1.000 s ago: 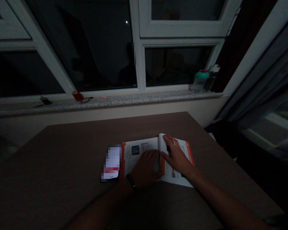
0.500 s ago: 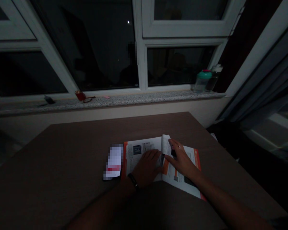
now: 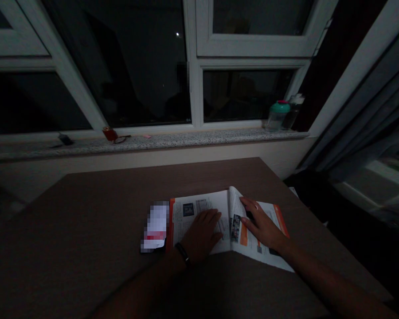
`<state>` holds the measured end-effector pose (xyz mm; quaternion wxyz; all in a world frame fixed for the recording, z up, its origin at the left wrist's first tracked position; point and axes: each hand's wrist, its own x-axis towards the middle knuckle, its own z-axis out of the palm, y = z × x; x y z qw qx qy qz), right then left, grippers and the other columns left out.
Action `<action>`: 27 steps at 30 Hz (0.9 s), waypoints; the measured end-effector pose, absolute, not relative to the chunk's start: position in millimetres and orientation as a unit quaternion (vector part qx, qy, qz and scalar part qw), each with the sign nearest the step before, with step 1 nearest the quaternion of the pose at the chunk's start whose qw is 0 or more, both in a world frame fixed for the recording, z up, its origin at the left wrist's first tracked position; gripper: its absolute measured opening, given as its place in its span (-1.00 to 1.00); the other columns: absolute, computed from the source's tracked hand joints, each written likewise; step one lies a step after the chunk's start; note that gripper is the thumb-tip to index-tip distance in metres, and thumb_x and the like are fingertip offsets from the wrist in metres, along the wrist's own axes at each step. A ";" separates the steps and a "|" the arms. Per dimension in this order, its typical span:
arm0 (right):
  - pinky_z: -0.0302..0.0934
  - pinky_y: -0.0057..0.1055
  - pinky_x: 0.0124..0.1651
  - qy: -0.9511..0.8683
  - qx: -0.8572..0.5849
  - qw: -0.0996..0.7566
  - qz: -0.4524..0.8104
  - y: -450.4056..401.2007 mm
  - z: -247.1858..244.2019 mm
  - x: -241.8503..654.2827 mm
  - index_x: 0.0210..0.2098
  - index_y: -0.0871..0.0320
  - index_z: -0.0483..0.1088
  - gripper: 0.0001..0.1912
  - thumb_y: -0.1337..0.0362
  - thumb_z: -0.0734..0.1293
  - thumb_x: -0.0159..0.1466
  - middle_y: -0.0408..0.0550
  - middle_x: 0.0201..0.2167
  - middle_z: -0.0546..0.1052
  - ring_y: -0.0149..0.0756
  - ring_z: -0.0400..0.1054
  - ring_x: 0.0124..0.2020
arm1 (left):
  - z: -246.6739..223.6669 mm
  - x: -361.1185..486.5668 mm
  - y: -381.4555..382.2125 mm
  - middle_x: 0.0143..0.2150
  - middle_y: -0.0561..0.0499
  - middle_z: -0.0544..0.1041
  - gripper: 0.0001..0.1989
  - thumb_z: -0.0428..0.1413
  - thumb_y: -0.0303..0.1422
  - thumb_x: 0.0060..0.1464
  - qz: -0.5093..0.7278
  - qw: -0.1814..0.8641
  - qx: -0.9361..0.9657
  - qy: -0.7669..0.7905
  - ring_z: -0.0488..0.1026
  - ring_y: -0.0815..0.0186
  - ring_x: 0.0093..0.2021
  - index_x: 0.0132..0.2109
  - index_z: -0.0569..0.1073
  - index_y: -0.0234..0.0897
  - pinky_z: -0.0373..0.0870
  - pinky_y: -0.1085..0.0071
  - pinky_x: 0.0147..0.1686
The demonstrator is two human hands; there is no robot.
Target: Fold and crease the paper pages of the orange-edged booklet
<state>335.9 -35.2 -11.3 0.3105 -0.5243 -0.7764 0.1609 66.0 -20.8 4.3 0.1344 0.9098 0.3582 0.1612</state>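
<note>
An open booklet [image 3: 182, 226] with white pages and orange-red edges lies on the brown table. My left hand [image 3: 204, 230], with a dark band at the wrist, rests flat on the left page with its fingers spread. On the right page lies my right hand [image 3: 261, 223], a ring on one finger, thumb and fingers apart and touching the paper. Part of a page [image 3: 236, 206] curls up beside the fold, next to the right fingertips. Just left of the booklet is a phone-like object [image 3: 156, 226], pixelated, with a white and red surface.
The wooden table [image 3: 103, 212] stands against a wall under a window. On the speckled sill [image 3: 186, 139] are a teal-lidded bottle [image 3: 277, 116], a clear bottle [image 3: 293, 113], a small red jar [image 3: 109, 134] and a small dark object [image 3: 65, 139]. A grey curtain [image 3: 355, 106] hangs at right.
My right hand has moved to the right with the curled page, away from my left hand. More of the print near the fold shows. My left hand has hardly moved.
</note>
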 end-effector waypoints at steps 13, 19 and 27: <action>0.21 0.02 0.16 -0.773 -0.543 0.283 0.168 -24.1 -3.4 370.8 0.27 0.10 0.18 -0.43 -0.03 0.18 0.36 0.13 0.11 0.39 0.00 0.33 0.06 | 5.8 65.3 -20.9 0.33 -0.12 0.21 -0.46 0.08 -0.30 0.22 0.157 0.127 0.910 0.362 0.12 0.06 0.32 0.30 0.14 -0.18 0.11 0.02 0.28; 0.26 -0.02 0.09 -0.740 -0.583 0.296 0.160 -15.6 6.4 345.4 0.18 0.13 0.27 -0.42 -0.11 0.18 0.34 0.11 -0.03 0.43 0.00 0.36 -0.02 | 11.1 69.6 -23.6 0.29 -0.15 0.24 -0.47 0.10 -0.38 0.16 0.153 0.128 0.908 0.370 0.14 0.05 0.29 0.26 0.20 -0.23 0.12 0.01 0.27; 0.14 -0.04 0.21 -0.750 -0.575 0.299 0.131 -7.2 -2.2 339.8 0.22 0.15 0.18 -0.37 -0.09 0.24 0.31 0.13 0.05 0.34 0.01 0.24 0.11 | 18.5 89.6 -20.4 0.30 -0.16 0.23 -0.48 0.10 -0.33 0.19 0.169 0.136 0.910 0.354 0.13 0.06 0.31 0.26 0.19 -0.23 0.12 0.03 0.27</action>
